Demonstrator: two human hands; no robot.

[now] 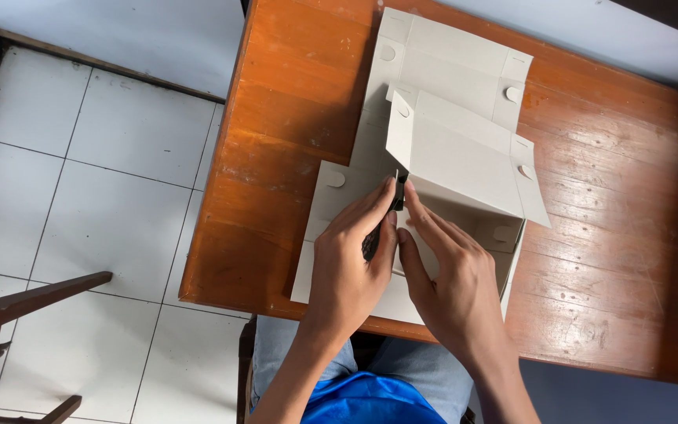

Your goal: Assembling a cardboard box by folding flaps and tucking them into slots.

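Observation:
A grey cardboard box blank [453, 149], die-cut with flaps and round tabs, lies partly folded on a brown wooden table [292, 102]. One panel stands raised toward the far side. My left hand [351, 263] and my right hand [449, 275] meet at the near left corner of the box. Both sets of fingers pinch a flap edge there, the fingertips touching near a dark gap in the fold. A second flat part of the blank [445, 59] stretches toward the table's far edge.
White floor tiles [80, 196] spread to the left of the table. Part of a dark wooden chair [9, 310] juts in at lower left. My lap in blue cloth [355, 392] shows below the table's near edge.

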